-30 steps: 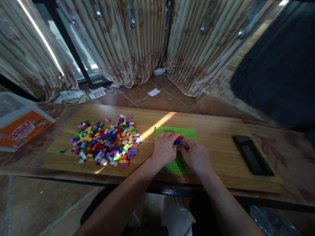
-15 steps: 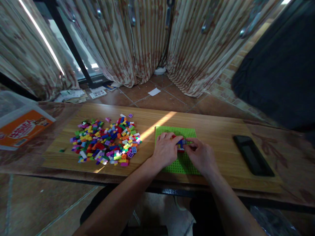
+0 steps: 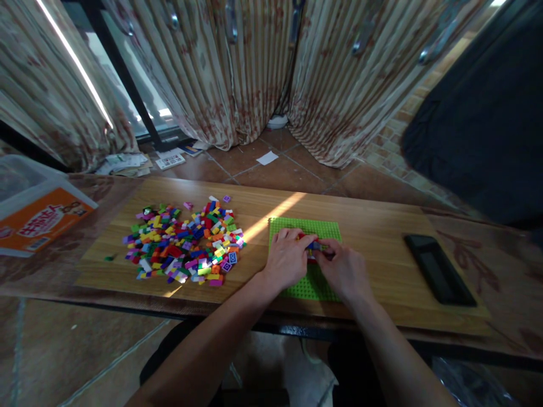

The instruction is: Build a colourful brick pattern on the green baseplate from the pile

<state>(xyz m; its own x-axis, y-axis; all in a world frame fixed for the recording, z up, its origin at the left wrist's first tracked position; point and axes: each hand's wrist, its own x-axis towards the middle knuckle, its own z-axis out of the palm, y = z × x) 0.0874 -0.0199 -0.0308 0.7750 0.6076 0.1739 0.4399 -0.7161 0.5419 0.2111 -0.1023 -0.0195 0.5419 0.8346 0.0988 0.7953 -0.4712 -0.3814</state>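
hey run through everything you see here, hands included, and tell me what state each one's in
Left hand: closed on the brick build
Right hand: pinching the build's right end
Brick build: partly hidden by fingers
Green baseplate: flat, partly covered
Loose bricks: heaped, spread out
Black device: flat, screen dark
Plastic tub: cut off by the frame, lid unclear
Curtains: hanging, glass showing at left

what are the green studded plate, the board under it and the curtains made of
Green studded plate: likely molded plastic, low sheen, from its even color and regular studs.
Board: wood or wood-look laminate, smooth satin finish; it shows grain and a soft shine.
Curtains: probably matte woven fabric, hanging in loose folds.
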